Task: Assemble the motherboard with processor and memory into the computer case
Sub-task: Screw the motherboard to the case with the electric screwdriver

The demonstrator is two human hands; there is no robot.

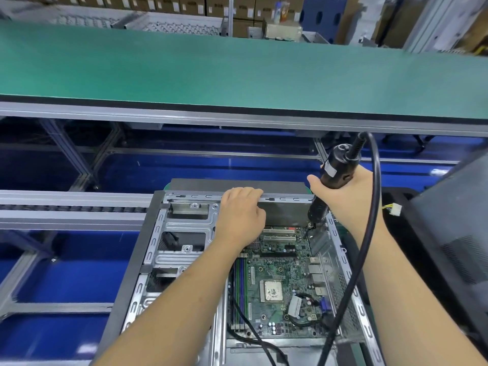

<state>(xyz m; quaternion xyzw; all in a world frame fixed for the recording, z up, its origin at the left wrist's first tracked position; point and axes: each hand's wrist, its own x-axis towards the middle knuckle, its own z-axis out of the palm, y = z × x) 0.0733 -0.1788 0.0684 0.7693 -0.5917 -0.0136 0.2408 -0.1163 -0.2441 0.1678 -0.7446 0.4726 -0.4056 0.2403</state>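
- We see the computer case (184,249) lying open in the lower centre of the frame, on a conveyor line with blue panels beneath.
- The motherboard (280,281) sits inside the case, right of centre, with the processor (271,291) near its middle and the memory slots (239,291) along its left edge.
- Our left hand (241,215) rests on the far rim of the case, its grip curled over that edge.
- Our right hand (343,191) has its grip closed around a black electric screwdriver (327,180), held nearly upright at centre right.
- The screwdriver's tip meets the upper right corner of the motherboard.
- Its black cable (369,233) loops down the right side of the frame.
- A green belt (237,72) spans the upper frame.
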